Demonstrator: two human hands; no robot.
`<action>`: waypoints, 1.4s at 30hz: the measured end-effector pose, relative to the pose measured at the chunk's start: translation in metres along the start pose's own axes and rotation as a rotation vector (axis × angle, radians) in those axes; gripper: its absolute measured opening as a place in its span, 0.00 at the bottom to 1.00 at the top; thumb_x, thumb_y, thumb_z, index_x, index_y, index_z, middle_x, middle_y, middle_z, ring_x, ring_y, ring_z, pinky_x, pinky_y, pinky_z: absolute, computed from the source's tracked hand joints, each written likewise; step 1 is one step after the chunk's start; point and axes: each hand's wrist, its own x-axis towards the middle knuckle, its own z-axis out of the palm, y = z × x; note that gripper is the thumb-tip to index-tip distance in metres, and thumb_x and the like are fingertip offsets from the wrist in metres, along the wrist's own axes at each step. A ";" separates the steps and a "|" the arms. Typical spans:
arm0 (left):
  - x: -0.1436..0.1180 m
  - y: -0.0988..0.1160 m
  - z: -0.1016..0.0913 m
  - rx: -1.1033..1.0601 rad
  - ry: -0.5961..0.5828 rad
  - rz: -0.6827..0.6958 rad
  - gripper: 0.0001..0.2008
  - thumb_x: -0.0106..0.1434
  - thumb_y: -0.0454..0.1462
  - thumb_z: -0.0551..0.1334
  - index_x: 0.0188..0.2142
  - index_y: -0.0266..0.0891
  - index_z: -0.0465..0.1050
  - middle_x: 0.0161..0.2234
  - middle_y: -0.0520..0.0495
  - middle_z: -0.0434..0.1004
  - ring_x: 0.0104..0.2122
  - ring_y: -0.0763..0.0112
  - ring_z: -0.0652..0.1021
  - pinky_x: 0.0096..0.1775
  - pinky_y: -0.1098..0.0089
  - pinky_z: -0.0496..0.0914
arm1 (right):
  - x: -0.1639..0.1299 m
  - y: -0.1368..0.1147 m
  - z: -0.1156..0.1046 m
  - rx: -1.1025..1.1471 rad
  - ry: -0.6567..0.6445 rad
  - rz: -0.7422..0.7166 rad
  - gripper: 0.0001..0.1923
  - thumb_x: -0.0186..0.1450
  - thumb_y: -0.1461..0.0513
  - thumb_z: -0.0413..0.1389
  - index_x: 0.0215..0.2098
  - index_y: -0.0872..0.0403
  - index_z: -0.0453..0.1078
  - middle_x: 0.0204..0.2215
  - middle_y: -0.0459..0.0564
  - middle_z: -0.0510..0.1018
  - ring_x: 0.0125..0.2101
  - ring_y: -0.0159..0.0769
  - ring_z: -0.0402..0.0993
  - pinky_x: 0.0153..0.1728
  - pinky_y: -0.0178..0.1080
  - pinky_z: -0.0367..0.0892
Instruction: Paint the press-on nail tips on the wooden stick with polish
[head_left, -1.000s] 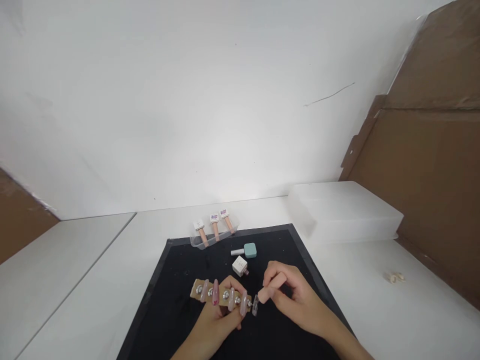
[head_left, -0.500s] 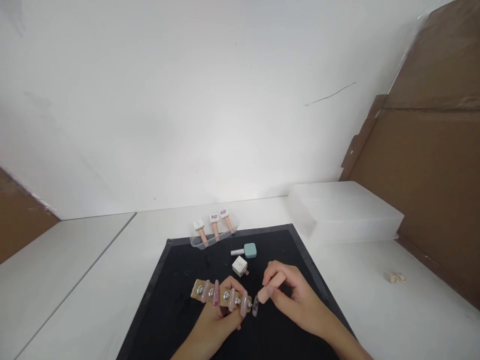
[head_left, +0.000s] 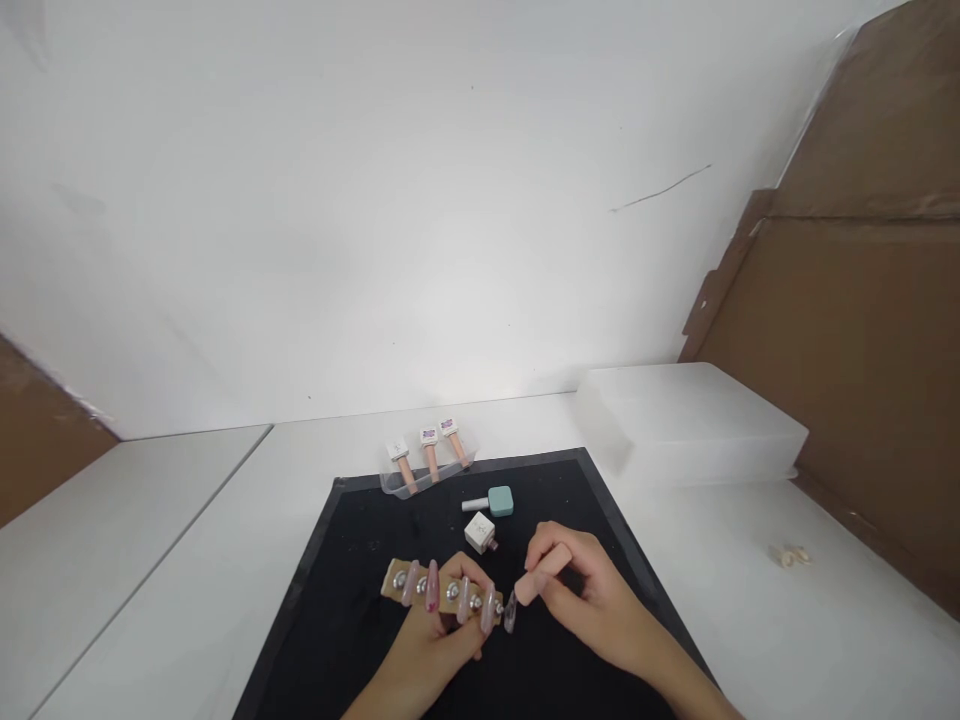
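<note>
Barely anything is shifting since a second ago: the right hand (head_left: 592, 595) is gripping the peach brush cap (head_left: 541, 577), touching the clear nail tip (head_left: 511, 611) at the end of the holder strip (head_left: 441, 590), which the left hand (head_left: 435, 645) is clasping over the black mat (head_left: 352, 560) near the counter's front edge.

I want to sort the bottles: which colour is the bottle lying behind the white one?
Teal bottle with a pale cap, clearest in the head view.

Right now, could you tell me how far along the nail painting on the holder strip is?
Four nail tips on the holder strip, held by the left hand, already look pink. The right hand holds the brush cap at the clear end tip, which remains unpainted.
</note>
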 end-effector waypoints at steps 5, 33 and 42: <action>-0.002 0.005 0.001 0.020 0.023 -0.005 0.14 0.53 0.47 0.63 0.30 0.39 0.65 0.22 0.57 0.61 0.20 0.79 0.62 0.25 0.74 0.62 | 0.001 0.007 0.000 0.008 0.114 0.000 0.08 0.59 0.70 0.50 0.24 0.53 0.63 0.23 0.44 0.70 0.23 0.31 0.62 0.22 0.32 0.55; 0.002 0.006 0.000 -0.131 0.023 -0.011 0.16 0.49 0.47 0.66 0.27 0.39 0.66 0.20 0.57 0.62 0.19 0.78 0.64 0.24 0.73 0.64 | 0.000 0.000 -0.002 0.099 -0.006 0.096 0.07 0.59 0.69 0.52 0.26 0.53 0.66 0.23 0.44 0.71 0.23 0.31 0.63 0.22 0.32 0.55; -0.003 0.006 -0.002 -0.318 0.059 -0.062 0.13 0.48 0.40 0.68 0.29 0.39 0.66 0.20 0.57 0.65 0.18 0.79 0.63 0.22 0.73 0.64 | -0.001 0.007 -0.003 0.259 0.071 0.081 0.05 0.62 0.61 0.53 0.29 0.53 0.65 0.24 0.43 0.66 0.23 0.30 0.60 0.23 0.32 0.54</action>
